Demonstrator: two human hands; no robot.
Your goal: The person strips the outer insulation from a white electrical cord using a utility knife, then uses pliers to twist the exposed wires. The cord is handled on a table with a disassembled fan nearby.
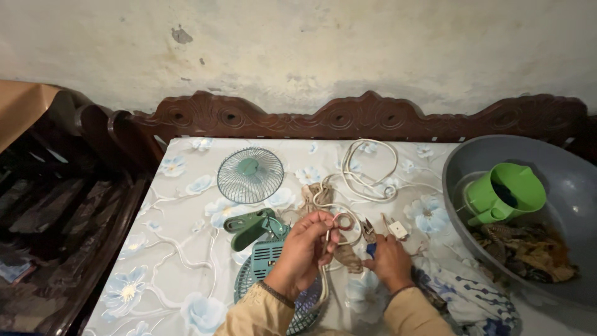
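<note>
My left hand is raised over a small green clip fan and pinches a pale electrical cord near a small loop. My right hand rests on the flowered sheet and grips a blue-handled tool, likely pliers, whose metal jaws point away from me. The cord runs back to a loose white coil and ends at a white plug just right of the tool. The fan's detached round front grille lies flat farther back.
A large grey basin at the right holds a green plastic jug and dark rags. A carved dark wooden headboard backs the bed against a stained wall. Patterned blue-and-white cloth lies near my right forearm. Dark wooden furniture stands at the left.
</note>
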